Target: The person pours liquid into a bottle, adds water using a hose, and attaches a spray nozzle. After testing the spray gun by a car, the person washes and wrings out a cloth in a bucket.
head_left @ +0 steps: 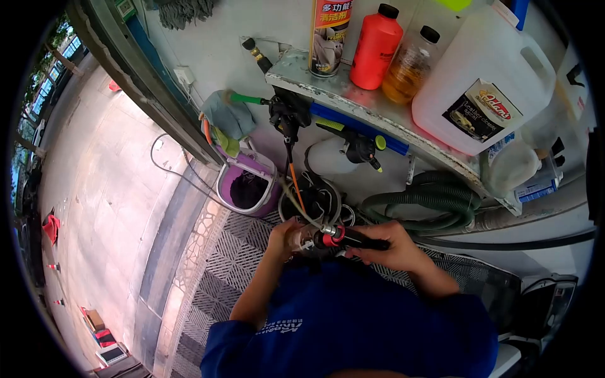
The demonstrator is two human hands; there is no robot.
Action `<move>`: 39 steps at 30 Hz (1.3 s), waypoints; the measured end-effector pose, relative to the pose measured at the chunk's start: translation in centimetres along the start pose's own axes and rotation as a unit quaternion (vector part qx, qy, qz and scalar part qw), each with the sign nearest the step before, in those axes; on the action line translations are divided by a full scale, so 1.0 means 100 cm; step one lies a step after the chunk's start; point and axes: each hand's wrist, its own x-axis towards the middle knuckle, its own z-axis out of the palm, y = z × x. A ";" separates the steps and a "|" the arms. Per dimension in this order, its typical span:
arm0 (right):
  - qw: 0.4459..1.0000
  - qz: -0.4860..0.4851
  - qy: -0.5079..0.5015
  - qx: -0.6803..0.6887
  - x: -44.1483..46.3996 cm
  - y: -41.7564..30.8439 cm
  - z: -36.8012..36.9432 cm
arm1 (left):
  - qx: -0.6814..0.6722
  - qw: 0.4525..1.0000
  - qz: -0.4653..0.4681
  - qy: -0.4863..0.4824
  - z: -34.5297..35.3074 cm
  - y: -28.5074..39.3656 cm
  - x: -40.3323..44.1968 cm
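A black and red spray tool (358, 239) with a clear cup (302, 239) is held in front of the blue shirt. My left hand (282, 238) is closed around the clear cup at the tool's left end. The fingers of my right hand (392, 249) wrap round the tool's black handle. A thin hose (299, 209) runs up from a metal fitting at the tool's red part. What the cup contains cannot be made out.
Above, a shelf (353, 97) bears a spray can (329, 38), a red bottle (376, 47), an amber bottle (411, 66) and a white jug (482, 82). Below it are a purple bucket (268, 200), a pump sprayer (334, 155) and a coiled green hose (435, 201).
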 end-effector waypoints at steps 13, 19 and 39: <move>0.983 0.001 0.154 0.096 -0.001 -0.003 -0.042 | -0.137 0.917 -0.114 -0.356 0.024 0.022 0.016; 0.982 0.023 0.164 0.096 -0.009 -0.011 -0.048 | -0.007 0.971 -0.078 -0.224 0.034 0.017 0.022; 0.985 0.031 0.150 0.086 -0.027 -0.024 -0.055 | -0.134 0.958 -0.116 -0.227 0.069 -0.008 0.008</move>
